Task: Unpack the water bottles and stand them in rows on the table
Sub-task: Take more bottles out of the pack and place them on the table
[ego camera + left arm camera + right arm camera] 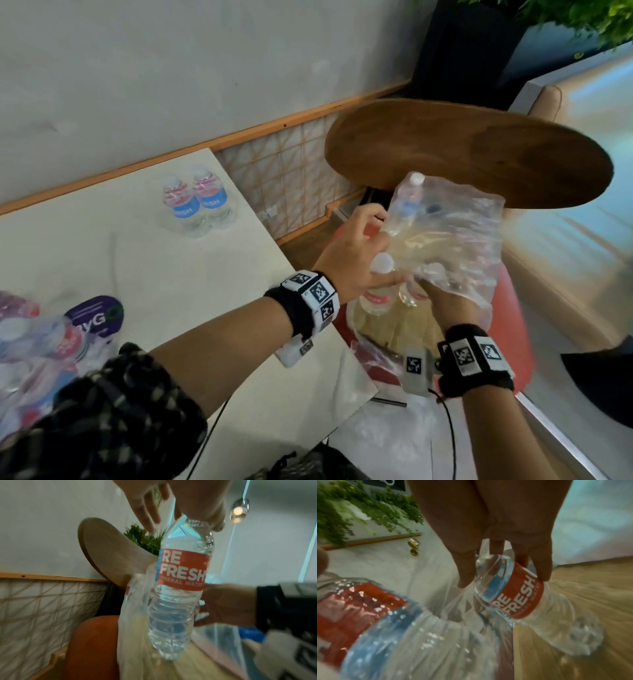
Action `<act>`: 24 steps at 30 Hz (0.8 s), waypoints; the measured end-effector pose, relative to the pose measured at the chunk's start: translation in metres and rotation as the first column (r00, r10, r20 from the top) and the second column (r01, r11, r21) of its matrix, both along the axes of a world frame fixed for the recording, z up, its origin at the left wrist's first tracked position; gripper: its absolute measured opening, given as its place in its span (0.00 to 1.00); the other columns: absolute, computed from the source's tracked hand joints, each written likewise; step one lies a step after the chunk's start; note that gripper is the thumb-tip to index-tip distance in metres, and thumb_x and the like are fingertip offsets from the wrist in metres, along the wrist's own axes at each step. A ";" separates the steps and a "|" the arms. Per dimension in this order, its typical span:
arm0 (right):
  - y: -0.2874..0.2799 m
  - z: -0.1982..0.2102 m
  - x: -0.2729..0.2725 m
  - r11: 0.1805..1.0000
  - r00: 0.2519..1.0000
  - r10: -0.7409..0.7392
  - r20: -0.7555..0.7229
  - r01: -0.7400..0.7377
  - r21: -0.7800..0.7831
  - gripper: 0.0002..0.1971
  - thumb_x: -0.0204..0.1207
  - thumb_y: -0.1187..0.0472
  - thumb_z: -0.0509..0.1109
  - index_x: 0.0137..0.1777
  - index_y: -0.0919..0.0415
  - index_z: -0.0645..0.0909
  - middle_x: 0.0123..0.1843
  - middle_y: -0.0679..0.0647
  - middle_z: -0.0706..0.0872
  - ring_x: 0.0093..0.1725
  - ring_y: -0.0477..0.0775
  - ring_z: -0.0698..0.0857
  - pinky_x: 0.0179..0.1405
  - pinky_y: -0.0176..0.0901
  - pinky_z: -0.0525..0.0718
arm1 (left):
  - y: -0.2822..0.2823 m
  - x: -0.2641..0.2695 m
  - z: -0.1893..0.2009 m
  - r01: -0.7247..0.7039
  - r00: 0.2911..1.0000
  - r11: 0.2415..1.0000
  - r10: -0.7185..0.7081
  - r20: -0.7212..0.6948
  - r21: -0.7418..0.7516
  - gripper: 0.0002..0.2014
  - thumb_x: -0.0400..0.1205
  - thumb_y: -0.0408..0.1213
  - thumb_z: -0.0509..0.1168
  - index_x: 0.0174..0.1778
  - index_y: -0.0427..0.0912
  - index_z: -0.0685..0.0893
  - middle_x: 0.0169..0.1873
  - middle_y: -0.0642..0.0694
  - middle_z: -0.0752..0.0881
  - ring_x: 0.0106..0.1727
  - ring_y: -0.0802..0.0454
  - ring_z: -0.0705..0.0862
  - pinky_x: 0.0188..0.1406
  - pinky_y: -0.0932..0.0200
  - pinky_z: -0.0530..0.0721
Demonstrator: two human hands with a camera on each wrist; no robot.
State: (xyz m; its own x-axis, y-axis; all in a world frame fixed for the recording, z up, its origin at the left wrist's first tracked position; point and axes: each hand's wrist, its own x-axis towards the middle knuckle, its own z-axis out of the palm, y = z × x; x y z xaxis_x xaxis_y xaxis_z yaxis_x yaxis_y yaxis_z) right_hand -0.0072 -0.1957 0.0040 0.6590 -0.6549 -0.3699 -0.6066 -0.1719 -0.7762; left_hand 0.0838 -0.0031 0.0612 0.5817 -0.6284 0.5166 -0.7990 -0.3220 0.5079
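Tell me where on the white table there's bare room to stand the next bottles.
Bare white table lies in front of the two standing bottles and runs to its right edge. The near-left corner is crowded: a wrapped bottle pack and a purple card.

"RE FRESH MINERAL WATER" on the bottle label [182,569] (red, white lettering)

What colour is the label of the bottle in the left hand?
Red with white letters, on the bottle; clearest in the left wrist view.
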 end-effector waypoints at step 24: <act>0.380 -0.007 -0.052 0.465 0.468 0.842 0.269 -0.882 0.078 0.20 0.68 0.51 0.78 0.59 0.41 0.79 0.62 0.44 0.83 0.61 0.45 0.81 0.61 0.38 0.78 | 0.369 -0.058 0.005 -0.113 0.842 0.359 0.529 -0.102 0.926 0.28 0.77 0.62 0.64 0.66 0.47 0.72 0.63 0.41 0.79 0.56 0.40 0.81 0.45 0.58 0.76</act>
State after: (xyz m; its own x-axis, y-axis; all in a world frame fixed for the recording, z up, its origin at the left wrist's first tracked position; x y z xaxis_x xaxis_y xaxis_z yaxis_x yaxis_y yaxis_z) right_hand -0.0588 0.1841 -0.0033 0.9076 0.3519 -0.2291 -0.0862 -0.3780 -0.9218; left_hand 0.0256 0.3661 0.0665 0.8334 -0.3149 -0.4542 -0.3688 -0.9289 -0.0328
